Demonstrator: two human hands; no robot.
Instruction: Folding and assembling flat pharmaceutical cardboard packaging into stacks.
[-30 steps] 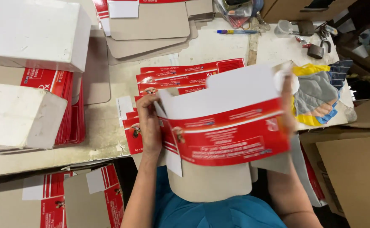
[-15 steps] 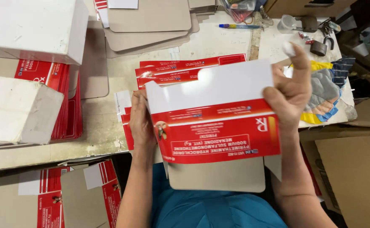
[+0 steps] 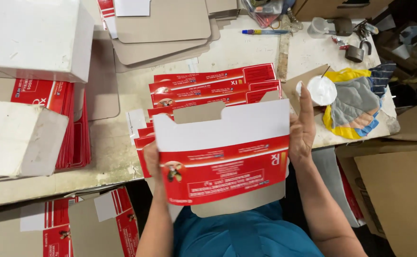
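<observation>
**Both hands holding a flat red and white carton above the table edge**

The person is holding a flat red and white printed cardboard carton (image 3: 223, 157) upright in front of the blue-clad chest, just above the near edge of the worn pale worktable (image 3: 237, 50); the left hand (image 3: 152, 164) is gripping the carton's left edge, its fingers mostly hidden behind the card, so how far they are curled cannot be told; the right hand (image 3: 302, 128) is pressing flat against the right edge, fingers stretched straight and pointing away from the body, thumb tucked behind the panel. The carton's white inner face is showing at the top and a brown flap is hanging below. Behind it a fanned stack of red flat cartons (image 3: 213, 85) is lying on the table; a round white lid (image 3: 322, 90) is sitting just beside the right fingertips, next to a grey, yellow and blue work glove (image 3: 356, 104); a blue pen (image 3: 264, 32) is lying farther back; a large white box (image 3: 30, 38) is standing at the left.
</observation>
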